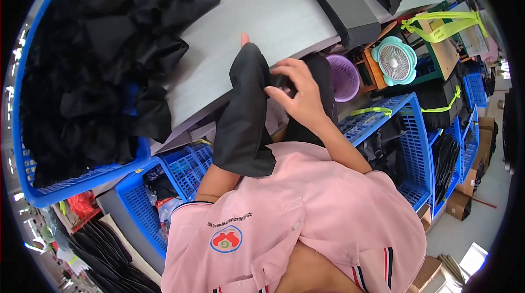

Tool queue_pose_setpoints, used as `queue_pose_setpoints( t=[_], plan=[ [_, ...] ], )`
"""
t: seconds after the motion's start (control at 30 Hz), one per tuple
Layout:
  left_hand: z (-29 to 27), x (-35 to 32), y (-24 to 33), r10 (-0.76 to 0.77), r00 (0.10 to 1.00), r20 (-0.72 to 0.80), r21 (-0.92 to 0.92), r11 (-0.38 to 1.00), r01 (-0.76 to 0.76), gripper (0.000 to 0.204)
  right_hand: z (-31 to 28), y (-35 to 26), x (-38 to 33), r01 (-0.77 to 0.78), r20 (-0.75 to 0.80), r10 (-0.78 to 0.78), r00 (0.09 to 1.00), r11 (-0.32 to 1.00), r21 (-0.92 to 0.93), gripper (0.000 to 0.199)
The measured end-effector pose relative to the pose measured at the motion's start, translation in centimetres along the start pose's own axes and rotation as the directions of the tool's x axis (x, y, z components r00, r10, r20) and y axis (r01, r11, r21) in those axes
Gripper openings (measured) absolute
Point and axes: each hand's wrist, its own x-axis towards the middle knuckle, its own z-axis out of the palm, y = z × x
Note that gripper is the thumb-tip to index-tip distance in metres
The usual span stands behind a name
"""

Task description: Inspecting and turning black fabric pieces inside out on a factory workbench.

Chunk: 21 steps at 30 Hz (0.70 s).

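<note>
A black fabric piece (243,118) hangs draped over the left hand (244,38), whose single visible fingertip pokes out above the cloth at the near edge of the grey bench (262,25). How far that hand is open cannot be told, since the fabric covers it. The piece's long axis runs from that fingertip down toward the person's chest, its lower end resting on the pink shirt (306,211). The right hand (298,93) is curled, its fingers pinching the fabric's right edge.

On the bench's left end stands one big blue basket (24,129) heaped with black fabric. One dark grey folded stack (342,3) lies toward the bench's far right edge. Below the bench's right edge sit one purple round basket (345,77) and one teal fan (395,60). Yellow straps (443,25) cross a wooden box there. Several blue crates (413,145) stand on the floor, and brown cardboard boxes (462,200) lie beside them.
</note>
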Motion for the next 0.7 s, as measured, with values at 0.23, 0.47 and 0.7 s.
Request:
queue_pose_setpoints(
  t=[0.23, 0.47, 0.7],
  plan=[
    [-1.2, 10.4, 1.6, 0.178, 0.95, -0.257, -0.418, 0.866, -0.275, 0.049, -1.3, 1.2, 0.9, -0.486, 0.518, 0.184, 0.835, 0.689, 0.538, 0.012],
    [2.1, 7.9, 6.8, -0.033, 0.954, -0.299, -0.564, 0.812, -0.149, 0.048, -0.7, 2.5, 2.3, -0.526, 0.474, 0.256, 0.842, 0.202, 0.826, 0.013],
    [5.7, 9.5, 7.2, -0.046, 0.948, -0.316, -0.613, 0.773, -0.167, 0.048, -1.1, 3.3, 6.7, -0.47, 0.31, 0.384, 0.87, 0.454, 0.757, 0.028]
  ],
)
